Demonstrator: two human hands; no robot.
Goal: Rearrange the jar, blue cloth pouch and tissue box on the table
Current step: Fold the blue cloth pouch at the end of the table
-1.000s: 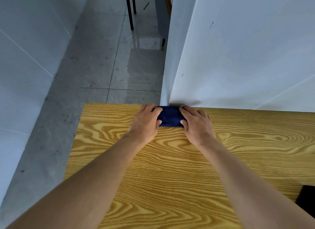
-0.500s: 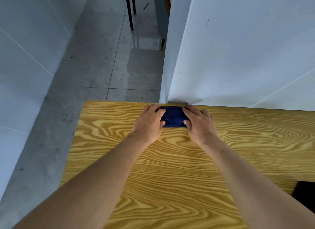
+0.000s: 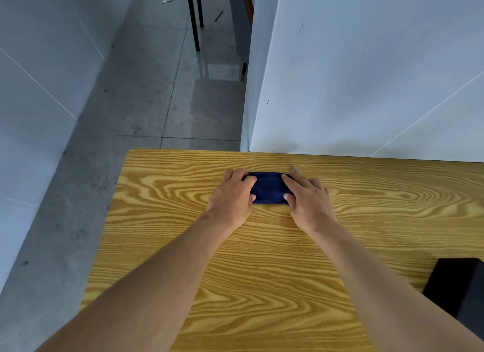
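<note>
The blue cloth pouch (image 3: 268, 188) lies flat on the wooden table (image 3: 262, 260), a short way in from the far edge. My left hand (image 3: 231, 194) grips its left end, thumb and fingers curled round it. My right hand (image 3: 307, 197) grips its right end the same way. Only the pouch's dark blue middle shows between the two hands. Neither the jar nor the tissue box is in view.
A black box-shaped object (image 3: 455, 291) sits at the table's right edge near me. A white wall panel (image 3: 366, 76) stands right behind the table's far edge. The table's left edge drops to a grey tiled floor (image 3: 157, 89), where dark chair legs (image 3: 195, 19) stand.
Both hands have drawn the pouch toward me, from against the far edge by the wall panel to a short way onto the table. The grip stays the same.
</note>
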